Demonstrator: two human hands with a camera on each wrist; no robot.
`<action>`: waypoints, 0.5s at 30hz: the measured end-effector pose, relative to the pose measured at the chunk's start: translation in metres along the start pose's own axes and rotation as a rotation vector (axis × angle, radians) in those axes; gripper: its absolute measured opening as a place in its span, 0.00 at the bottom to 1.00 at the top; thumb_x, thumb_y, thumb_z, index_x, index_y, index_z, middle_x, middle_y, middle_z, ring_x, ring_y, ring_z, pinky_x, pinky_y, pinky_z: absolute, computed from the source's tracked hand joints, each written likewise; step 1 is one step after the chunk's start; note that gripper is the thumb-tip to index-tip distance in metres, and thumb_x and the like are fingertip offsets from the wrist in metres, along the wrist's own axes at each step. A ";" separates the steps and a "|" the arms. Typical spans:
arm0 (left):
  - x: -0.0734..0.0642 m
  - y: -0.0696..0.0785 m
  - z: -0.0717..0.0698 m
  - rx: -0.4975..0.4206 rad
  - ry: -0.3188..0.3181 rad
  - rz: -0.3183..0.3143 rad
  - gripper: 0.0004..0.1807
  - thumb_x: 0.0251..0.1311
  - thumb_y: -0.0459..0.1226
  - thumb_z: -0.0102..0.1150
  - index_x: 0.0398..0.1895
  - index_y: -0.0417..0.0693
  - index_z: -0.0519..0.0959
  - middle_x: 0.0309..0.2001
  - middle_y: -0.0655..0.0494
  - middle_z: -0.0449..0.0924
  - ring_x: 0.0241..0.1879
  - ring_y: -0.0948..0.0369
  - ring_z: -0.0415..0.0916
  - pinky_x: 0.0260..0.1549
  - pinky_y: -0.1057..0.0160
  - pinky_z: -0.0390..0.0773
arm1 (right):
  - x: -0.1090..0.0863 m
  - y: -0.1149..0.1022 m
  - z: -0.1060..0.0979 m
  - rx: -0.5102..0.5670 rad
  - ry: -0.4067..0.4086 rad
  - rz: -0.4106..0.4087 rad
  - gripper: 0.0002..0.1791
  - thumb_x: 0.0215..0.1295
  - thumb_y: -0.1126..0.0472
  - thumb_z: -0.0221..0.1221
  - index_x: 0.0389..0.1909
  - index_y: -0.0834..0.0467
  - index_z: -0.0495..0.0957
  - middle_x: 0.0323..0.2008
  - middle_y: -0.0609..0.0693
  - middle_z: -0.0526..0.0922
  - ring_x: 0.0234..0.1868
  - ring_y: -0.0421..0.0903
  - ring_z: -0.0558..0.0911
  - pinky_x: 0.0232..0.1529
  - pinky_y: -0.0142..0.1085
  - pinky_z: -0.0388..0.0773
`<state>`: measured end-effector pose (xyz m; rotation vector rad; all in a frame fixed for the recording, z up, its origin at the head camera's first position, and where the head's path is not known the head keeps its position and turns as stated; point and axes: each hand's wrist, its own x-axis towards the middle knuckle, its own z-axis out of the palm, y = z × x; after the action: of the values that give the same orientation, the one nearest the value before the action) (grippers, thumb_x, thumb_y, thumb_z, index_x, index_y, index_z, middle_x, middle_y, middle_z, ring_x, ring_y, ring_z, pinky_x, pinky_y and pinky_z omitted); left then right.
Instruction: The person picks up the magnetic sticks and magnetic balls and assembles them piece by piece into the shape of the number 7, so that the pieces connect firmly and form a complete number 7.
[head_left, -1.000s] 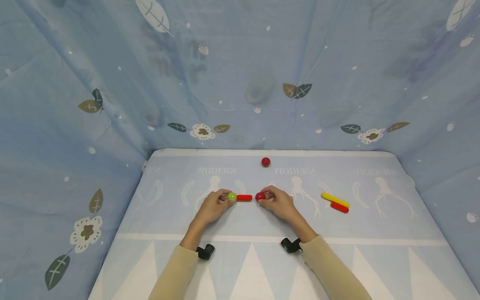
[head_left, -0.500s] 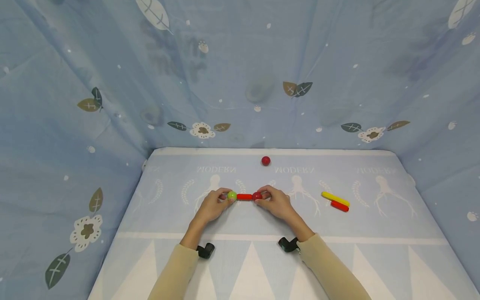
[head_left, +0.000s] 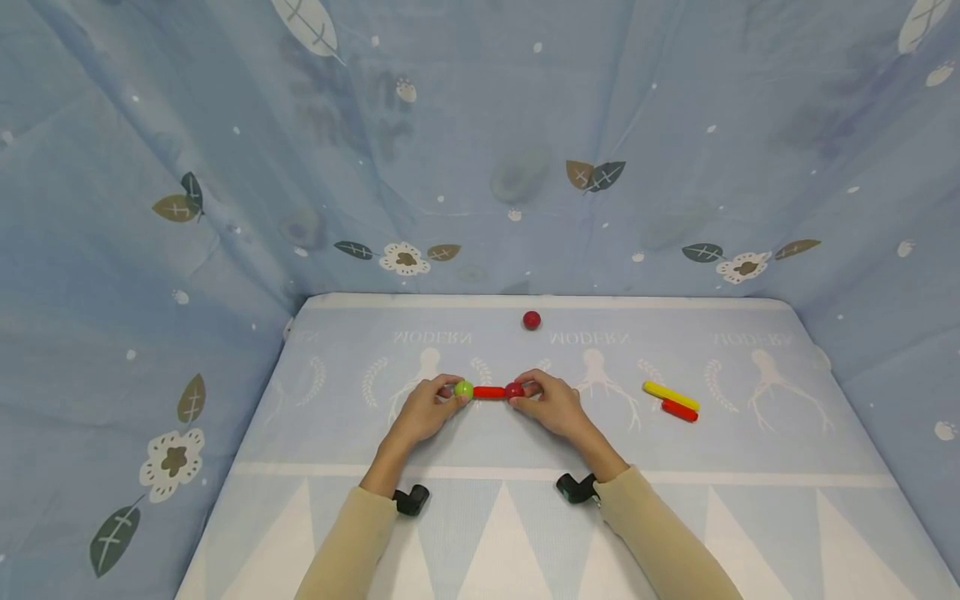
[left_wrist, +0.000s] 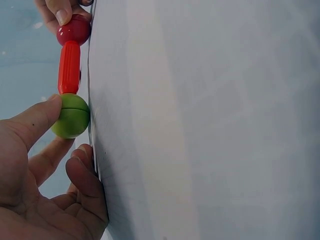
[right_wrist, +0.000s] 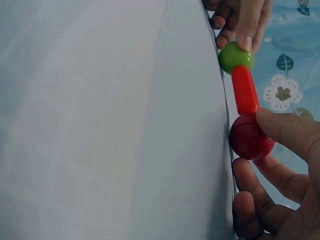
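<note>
My left hand point(head_left: 427, 409) pinches a green ball point(left_wrist: 71, 120) between thumb and fingers. In my right hand point(head_left: 553, 405) a dark red ball point(right_wrist: 251, 137) is pinched the same way. A short red ridged rod point(head_left: 490, 392) spans the two balls, one end against each, so the three form a straight line. In the left wrist view the red rod point(left_wrist: 69, 67) meets the green ball beside my thumb. The right wrist view shows its other end right at the dark red ball, by the thumb tip.
Another dark red ball point(head_left: 532, 320) sits near the table's back edge. To the right lie a yellow rod point(head_left: 671, 396) and a second red rod point(head_left: 679, 410), side by side. A patterned cloth covers the table point(head_left: 480, 450), and blue curtains point(head_left: 480, 150) hang behind it and at both sides.
My right hand has moved left with the dark red ball, closing the gap to the red rod's free end. Over the last half second both hands stay nearly still.
</note>
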<state>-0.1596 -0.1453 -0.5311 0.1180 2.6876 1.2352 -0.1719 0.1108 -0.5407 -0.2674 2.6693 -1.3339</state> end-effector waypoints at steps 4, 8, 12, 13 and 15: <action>0.000 0.000 0.000 0.003 -0.001 -0.001 0.21 0.66 0.45 0.65 0.60 0.50 0.80 0.43 0.51 0.78 0.41 0.55 0.75 0.39 0.53 0.76 | 0.000 0.001 -0.001 0.002 -0.005 -0.004 0.18 0.61 0.52 0.70 0.50 0.52 0.82 0.34 0.42 0.83 0.31 0.42 0.75 0.41 0.45 0.63; -0.001 0.001 0.000 0.001 -0.003 -0.006 0.21 0.66 0.46 0.65 0.60 0.50 0.80 0.43 0.51 0.78 0.41 0.55 0.76 0.38 0.53 0.77 | -0.004 0.001 -0.006 0.046 -0.013 0.012 0.18 0.61 0.54 0.70 0.51 0.53 0.82 0.35 0.44 0.82 0.30 0.44 0.75 0.35 0.40 0.70; -0.002 0.002 0.000 0.005 -0.001 -0.008 0.21 0.66 0.46 0.65 0.60 0.50 0.80 0.43 0.52 0.78 0.41 0.56 0.76 0.38 0.54 0.77 | -0.009 0.003 -0.013 0.084 -0.001 0.034 0.17 0.61 0.56 0.70 0.51 0.53 0.82 0.36 0.45 0.82 0.31 0.45 0.75 0.31 0.38 0.72; -0.002 0.002 -0.001 0.007 0.001 -0.008 0.21 0.66 0.46 0.65 0.60 0.50 0.80 0.42 0.52 0.78 0.41 0.56 0.76 0.38 0.54 0.77 | -0.011 0.004 -0.016 0.087 0.004 0.036 0.17 0.61 0.56 0.70 0.51 0.53 0.82 0.36 0.45 0.82 0.31 0.45 0.75 0.31 0.38 0.72; -0.002 0.003 -0.001 0.007 0.003 -0.007 0.21 0.66 0.45 0.65 0.60 0.50 0.80 0.42 0.52 0.78 0.41 0.56 0.76 0.38 0.54 0.77 | -0.014 0.007 -0.021 0.084 0.013 0.035 0.17 0.62 0.56 0.70 0.50 0.53 0.82 0.37 0.45 0.81 0.31 0.45 0.75 0.31 0.39 0.72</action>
<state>-0.1582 -0.1444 -0.5278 0.1074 2.6928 1.2251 -0.1628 0.1344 -0.5328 -0.2017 2.6076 -1.4374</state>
